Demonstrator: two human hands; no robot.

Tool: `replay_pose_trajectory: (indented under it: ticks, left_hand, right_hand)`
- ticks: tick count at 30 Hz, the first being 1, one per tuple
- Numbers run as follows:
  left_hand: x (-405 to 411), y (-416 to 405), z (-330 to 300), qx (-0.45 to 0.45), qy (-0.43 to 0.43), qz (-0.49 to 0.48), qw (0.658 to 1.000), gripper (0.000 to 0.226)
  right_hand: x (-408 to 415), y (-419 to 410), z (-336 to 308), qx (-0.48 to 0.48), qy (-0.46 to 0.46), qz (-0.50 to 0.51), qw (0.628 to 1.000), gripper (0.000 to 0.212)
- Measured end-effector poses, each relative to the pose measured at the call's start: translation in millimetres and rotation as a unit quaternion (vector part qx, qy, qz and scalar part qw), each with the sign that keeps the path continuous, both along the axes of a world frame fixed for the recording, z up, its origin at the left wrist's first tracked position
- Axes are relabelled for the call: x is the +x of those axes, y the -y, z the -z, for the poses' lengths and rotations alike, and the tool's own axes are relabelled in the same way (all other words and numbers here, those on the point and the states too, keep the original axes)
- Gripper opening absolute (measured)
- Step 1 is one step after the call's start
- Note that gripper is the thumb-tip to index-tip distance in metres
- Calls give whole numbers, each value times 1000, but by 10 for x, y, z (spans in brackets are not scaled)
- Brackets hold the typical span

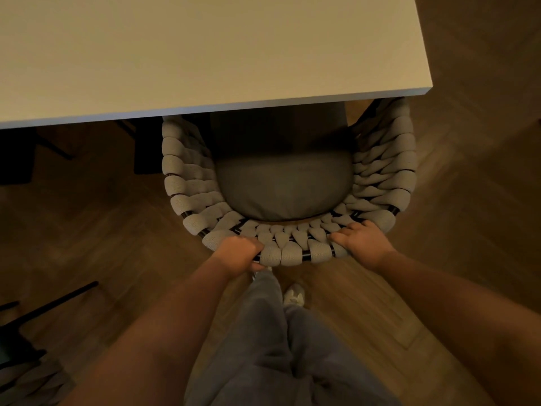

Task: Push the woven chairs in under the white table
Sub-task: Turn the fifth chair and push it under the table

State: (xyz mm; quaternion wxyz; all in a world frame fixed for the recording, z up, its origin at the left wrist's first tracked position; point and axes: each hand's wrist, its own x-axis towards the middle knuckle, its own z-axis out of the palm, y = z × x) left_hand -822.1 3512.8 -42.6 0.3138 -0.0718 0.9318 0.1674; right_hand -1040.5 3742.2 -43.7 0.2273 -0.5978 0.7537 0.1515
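Note:
A woven chair (187,183) with thick grey rope weave and a dark grey seat cushion (282,189) stands in front of me, its front part hidden under the white table (205,54). My left hand (238,253) grips the top rail of the curved backrest at its left rear. On the same rail, to the right, my right hand (361,240) holds on with its fingers curled over the weave. Both arms reach forward from the bottom of the view.
The table's near edge (222,105) runs across the view, its corner at the right. Part of a second woven chair (26,382) with dark legs shows at the bottom left. Wooden floor (468,200) surrounds the chair. My legs and a white shoe (294,295) stand just behind it.

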Motion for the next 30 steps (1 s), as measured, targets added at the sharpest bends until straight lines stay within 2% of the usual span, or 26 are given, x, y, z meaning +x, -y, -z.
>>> replay_pose_trajectory:
  ticks: [7,11,14,16,18,20,23,26,30]
  left_hand:
    - [175,174,-47,-14,27,7,1000,41]
    - [189,162,-46,-27,29,-4,999,44]
    - [202,150,-65,-26,43,-22,999,70]
    - [184,132,-148,-24,18,-64,998,93]
    - [134,120,-262,-25,-25,-137,990,94]
    - [79,122,-366,-30,-72,-199,977,79]
    - [48,80,-563,-40,-140,-259,955,65]
    - [102,6,-745,-63,-188,-289,937,63]
    - [292,-98,-899,-65,-220,-345,910,64]
  right_hand:
    - [281,73,61,-45,6,-4,999,39]
    - [247,129,28,0,27,-8,1000,41]
    - [153,274,-116,84,113,-35,989,63]
    - [140,362,-233,103,190,-18,976,79]
    - [185,423,-320,25,225,49,973,73]
    - [263,454,-387,-85,221,153,959,62]
    - [388,450,-465,-169,195,255,932,59]
    - [479,463,-575,-204,183,283,919,61]
    - [570,501,-707,-215,190,267,920,62]
